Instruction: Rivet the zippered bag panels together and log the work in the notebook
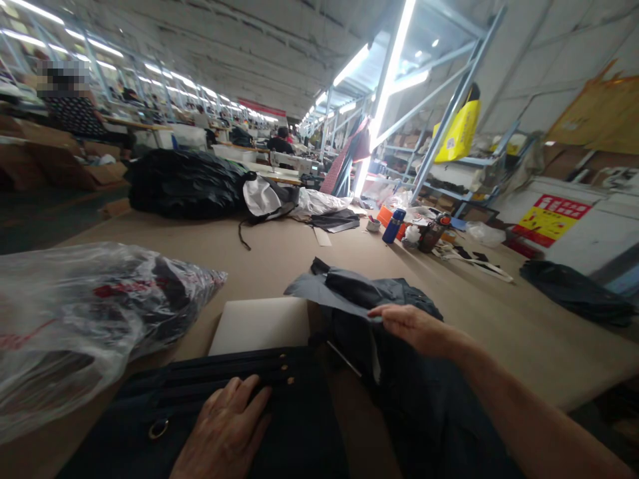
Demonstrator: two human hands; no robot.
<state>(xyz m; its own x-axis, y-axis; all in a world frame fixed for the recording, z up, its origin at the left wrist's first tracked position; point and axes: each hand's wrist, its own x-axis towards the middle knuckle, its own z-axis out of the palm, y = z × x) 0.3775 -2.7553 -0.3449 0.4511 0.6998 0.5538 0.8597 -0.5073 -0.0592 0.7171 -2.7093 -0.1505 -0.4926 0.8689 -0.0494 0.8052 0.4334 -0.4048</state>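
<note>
My left hand [224, 426] lies with its fingers stretched out on a stack of dark navy fabric pieces [294, 426], which carry small brass-coloured studs and a metal ring. My right hand [404, 326], closed, pinches the edge of a dark fabric piece [329, 293] whose grey underside shows. That piece belongs to a rumpled heap of dark fabric [424, 379] under and beside my right forearm. Between the stack and the far part of the table lies a white rectangular board [264, 322], partly covered by the stack's edge.
A clear plastic bag [114, 299] with dark contents lies at left on the brown table [269, 259]. A big dark pile [190, 183] stands at the far left. A blue bottle [394, 226] and a brown bottle [433, 233] stand at back right. Folded dark fabric [579, 293] lies right.
</note>
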